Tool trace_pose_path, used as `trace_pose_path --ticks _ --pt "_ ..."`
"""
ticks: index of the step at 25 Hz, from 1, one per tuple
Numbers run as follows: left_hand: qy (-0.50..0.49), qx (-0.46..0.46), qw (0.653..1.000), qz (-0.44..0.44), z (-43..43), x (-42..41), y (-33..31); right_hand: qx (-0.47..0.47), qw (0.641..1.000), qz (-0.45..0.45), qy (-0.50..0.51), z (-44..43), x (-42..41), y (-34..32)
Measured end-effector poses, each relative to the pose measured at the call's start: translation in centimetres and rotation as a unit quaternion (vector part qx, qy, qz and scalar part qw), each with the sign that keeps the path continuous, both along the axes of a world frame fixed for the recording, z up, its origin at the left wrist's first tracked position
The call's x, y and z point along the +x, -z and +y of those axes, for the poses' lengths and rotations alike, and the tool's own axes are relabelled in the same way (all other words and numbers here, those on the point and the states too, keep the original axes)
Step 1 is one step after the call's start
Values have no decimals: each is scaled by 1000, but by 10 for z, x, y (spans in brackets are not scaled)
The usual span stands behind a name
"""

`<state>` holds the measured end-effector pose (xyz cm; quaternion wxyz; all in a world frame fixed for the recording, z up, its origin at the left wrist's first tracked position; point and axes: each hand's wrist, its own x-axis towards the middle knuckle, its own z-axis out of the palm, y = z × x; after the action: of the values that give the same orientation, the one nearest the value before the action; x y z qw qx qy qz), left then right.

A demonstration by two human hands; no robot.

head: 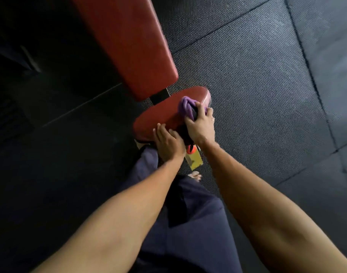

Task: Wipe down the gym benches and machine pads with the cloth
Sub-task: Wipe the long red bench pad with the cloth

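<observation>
Head view: right hand [201, 126] clutches the purple cloth [185, 107], bunched on the red seat pad [160, 117]. Left hand [168, 141] lies flat on the near edge, holding nothing. Step looks like wiping the seat. Next probably calls for strokes across it, then the backrest pad [127, 42].

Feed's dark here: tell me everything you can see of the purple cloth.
The purple cloth is soft-looking fabric, bunched into twisted folds, not spread flat. It sits on the red seat pad near its far right edge, in the grip of the right hand, whose fingers curl over it. A darker part shows under the hand.
</observation>
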<state>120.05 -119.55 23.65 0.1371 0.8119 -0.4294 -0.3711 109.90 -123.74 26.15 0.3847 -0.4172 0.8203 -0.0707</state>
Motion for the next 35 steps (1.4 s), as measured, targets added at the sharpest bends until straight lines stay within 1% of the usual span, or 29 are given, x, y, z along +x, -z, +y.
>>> trace_pose_path --ticks 2,5,6,7,9,10,12,13,14,16,17,19,21,23,25,27,29,33,34,35 --pt "-56 34 997 30 -8 -9 -2 46 999 -10 13 -26 -12 12" --pt "-107 22 994 6 -12 -15 -2 81 996 43 -22 -47 -15 13" --pt "-114 24 993 -1 -10 -15 -1 78 995 49 -39 -44 -10 8" --pt "-113 23 993 -5 -9 -16 -1 61 996 37 -58 -34 -4 0" --pt "-131 23 991 -24 -9 -24 -6 10 994 -9 -111 -6 -1 -12" --pt "-160 36 986 -36 -13 -30 -8 -1 992 -39 -121 1 -5 -11" --pt "-222 76 971 -54 -25 -44 -16 19 991 -96 -91 -8 -21 0" --pt "-240 80 965 -75 -29 -52 -17 37 989 -119 -76 -19 -29 9" --pt "-252 73 960 -101 -31 -58 -14 56 986 -143 -60 -30 -34 17" --pt "-264 24 953 -149 -30 -60 -4 80 982 -167 -20 -45 -42 29" --pt "-267 5 949 -166 -28 -59 2 89 982 -164 5 -51 -42 35" --pt "-271 0 945 -182 -27 -60 9 98 985 -133 52 -64 -44 40" --pt "-270 1 943 -193 -30 -62 9 92 986 -123 59 -70 -43 34" --pt "-268 -10 940 -209 -30 -63 12 65 986 -153 9 -56 -41 23" --pt "-275 -33 934 -227 -29 -63 14 27 979 -176 -95 -33 -46 14" --pt "-279 -34 933 -226 -28 -63 14 9 969 -177 -170 -30 -58 20" --pt "-276 -17 936 -218 -28 -65 11 36 966 -153 -204 -52 -69 35" --pt "-269 -8 938 -218 -27 -65 13 89 974 -38 -203 -99 -69 63" --pt "-269 -16 937 -225 -27 -64 14 95 969 -25 -228 -100 -59 60" --pt "-268 -23 935 -231 -27 -64 15 93 958 -34 -268 -97 -49 53"
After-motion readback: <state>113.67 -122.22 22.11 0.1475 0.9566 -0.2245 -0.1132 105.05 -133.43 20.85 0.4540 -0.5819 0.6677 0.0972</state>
